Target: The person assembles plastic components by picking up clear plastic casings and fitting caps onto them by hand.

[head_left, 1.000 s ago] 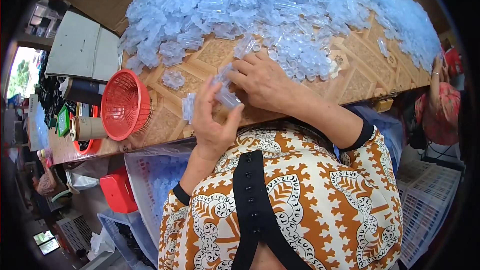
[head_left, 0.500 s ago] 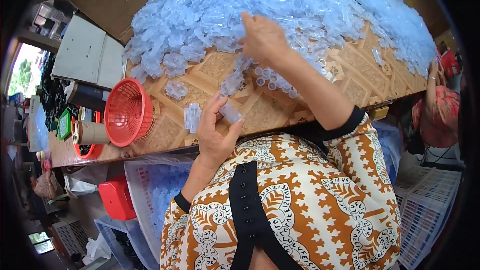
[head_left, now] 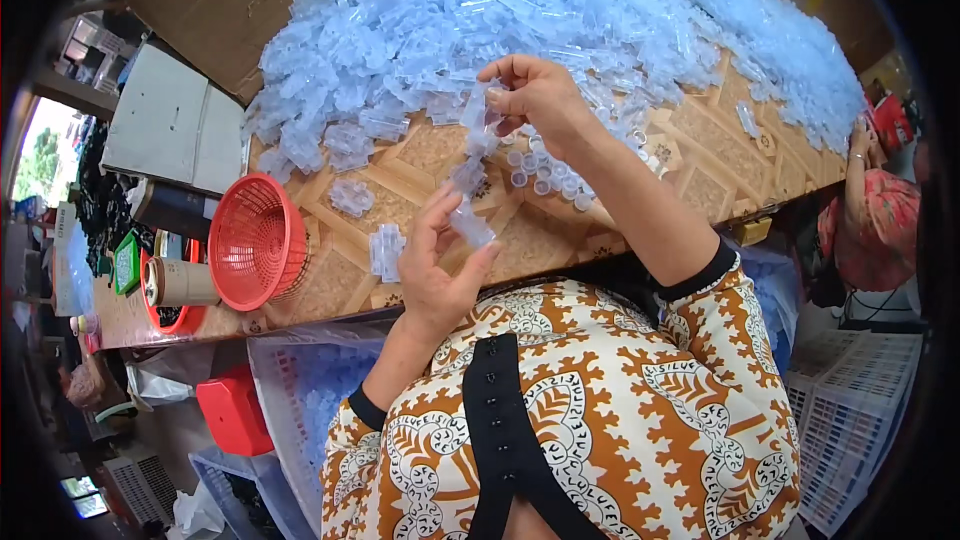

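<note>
In the middle of the table, my left hand [head_left: 432, 258] has its fingers and thumb curved round a small clear plastic piece [head_left: 471, 226]. Farther off, the thumb and fingertips of my right hand [head_left: 545, 105] pinch another clear plastic piece [head_left: 477, 112]. Several more clear pieces [head_left: 464, 176] lie in a line between the two hands. Small round clear caps [head_left: 543, 172] are scattered below my right wrist. Left of my left hand sits a little stack of clear pieces [head_left: 387, 251], with a small cluster [head_left: 351, 197] beyond it.
A large heap of clear bluish plastic pieces [head_left: 430, 30] covers the table's far side. A red basket [head_left: 257, 240] tilts at the left, beside a brown roll [head_left: 185, 282]. Cardboard [head_left: 215, 5] stands behind. Another person's arm [head_left: 861, 165] reaches in at the far right.
My right hand has drawn back from the heap toward me and now pinches a clear piece. My left hand has stayed nearly in place with its piece.
</note>
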A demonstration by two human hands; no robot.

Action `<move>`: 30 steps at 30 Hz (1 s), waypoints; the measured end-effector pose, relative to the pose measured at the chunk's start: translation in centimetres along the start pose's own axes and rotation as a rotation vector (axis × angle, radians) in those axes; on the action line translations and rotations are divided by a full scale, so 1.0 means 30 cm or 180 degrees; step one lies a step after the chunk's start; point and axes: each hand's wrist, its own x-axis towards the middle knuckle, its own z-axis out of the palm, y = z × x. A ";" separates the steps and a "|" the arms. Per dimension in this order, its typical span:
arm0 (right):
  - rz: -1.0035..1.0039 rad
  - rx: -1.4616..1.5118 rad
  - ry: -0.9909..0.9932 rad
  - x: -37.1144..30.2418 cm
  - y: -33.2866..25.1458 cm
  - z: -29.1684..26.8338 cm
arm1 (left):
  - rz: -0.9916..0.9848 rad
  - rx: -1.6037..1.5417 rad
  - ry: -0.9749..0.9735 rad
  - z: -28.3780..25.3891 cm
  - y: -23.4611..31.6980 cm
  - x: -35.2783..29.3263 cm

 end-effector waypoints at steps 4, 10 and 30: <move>-0.0506 0.0134 -0.0157 -0.075 0.052 0.020 | -0.0886 -0.1354 -0.0341 0.016 0.044 0.053; -0.1206 -0.0460 0.0386 -0.199 0.093 0.061 | -0.1129 -0.2028 -0.0133 0.033 0.052 0.067; -0.1821 -0.1891 -0.0443 -0.311 0.149 -0.022 | -0.0468 -0.1422 -0.0367 0.025 0.023 0.029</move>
